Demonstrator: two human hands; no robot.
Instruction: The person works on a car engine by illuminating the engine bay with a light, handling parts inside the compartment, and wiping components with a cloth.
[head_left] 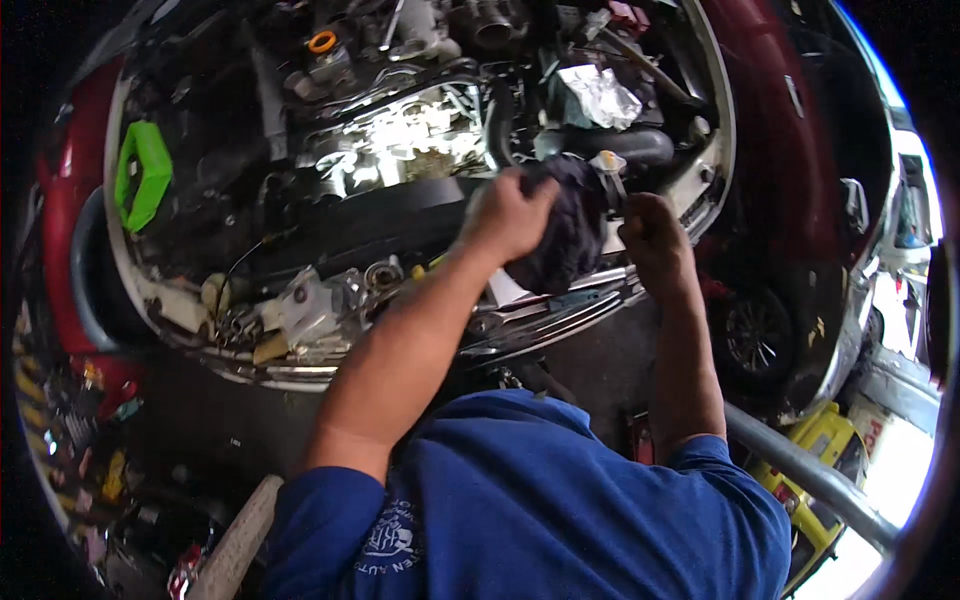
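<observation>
My left hand (510,215) is closed around the edge of a dark cloth (565,235), which hangs over the front of an open engine bay. To its right, my right hand (655,240) is curled closed. A light metallic piece (612,180) shows between that hand and the cloth; whether I hold it, I cannot tell. Behind both hands lies the engine (400,140), its top lit brightly. A thick black hose (620,146) runs just beyond the cloth.
Along the car's front edge lie a wrench (510,318), a clear plastic bag (305,305) and several small parts. A green frame-shaped object (143,177) stands at the left. Crumpled foil (602,97) sits at the back right. A dark red car (770,130) stands close on the right.
</observation>
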